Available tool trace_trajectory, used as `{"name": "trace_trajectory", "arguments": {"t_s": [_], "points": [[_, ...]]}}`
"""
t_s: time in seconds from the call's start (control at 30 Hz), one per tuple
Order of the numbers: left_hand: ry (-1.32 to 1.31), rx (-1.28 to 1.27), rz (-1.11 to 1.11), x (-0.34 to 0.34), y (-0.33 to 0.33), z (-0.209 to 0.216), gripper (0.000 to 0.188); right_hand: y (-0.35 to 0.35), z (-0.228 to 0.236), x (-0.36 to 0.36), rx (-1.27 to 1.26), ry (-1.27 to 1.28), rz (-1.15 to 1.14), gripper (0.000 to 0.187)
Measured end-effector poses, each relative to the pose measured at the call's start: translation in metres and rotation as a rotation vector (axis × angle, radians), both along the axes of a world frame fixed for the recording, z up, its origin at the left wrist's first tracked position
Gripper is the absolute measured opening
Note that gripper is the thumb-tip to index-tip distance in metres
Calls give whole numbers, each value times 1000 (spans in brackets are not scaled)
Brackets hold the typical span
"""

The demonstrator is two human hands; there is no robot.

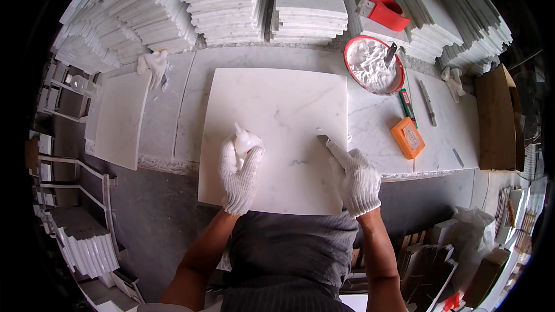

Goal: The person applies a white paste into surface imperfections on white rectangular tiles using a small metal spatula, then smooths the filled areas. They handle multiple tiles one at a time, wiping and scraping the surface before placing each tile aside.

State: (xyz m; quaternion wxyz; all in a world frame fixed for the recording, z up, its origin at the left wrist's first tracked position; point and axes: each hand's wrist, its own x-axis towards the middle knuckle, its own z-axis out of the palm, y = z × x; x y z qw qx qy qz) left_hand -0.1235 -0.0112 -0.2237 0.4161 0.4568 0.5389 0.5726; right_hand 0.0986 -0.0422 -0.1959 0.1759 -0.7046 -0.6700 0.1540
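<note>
A square white marble tile [277,104] with faint grey veins lies in front of me, its near edge reaching past the bench toward my body. My left hand [240,176], in a white knit glove, is closed around a small white squeeze bottle [245,140] with its nozzle pointing up, above the tile's left half. My right hand [355,179], gloved alike, grips a thin dark scraper blade [328,141], index finger along it. The blade's tip is at the tile's right side, beside a small white spot [319,129] of paste.
Behind the bench stand stacks of marble tiles [225,17]. A red bowl of white paste [376,65], an orange box [407,137], a green box [407,107] and a marker [428,101] lie right. A cardboard box [498,118] stands far right; a spare glove [154,68] lies left.
</note>
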Motion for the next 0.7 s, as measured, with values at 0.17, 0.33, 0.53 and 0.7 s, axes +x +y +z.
{"name": "trace_trajectory", "arguments": {"t_s": [0.17,0.33,0.53,0.7], "points": [[-38,-32,4,0,-1,2,36,-1,1,5,60,82,-12,29],[-41,-2,-21,1,1,2,36,9,-14,4,110,0,3,29],[-30,-20,-3,0,0,2,37,-11,7,4,-34,-31,38,30],[-36,24,-21,0,0,0,36,2,-1,6,131,74,-4,32]]}}
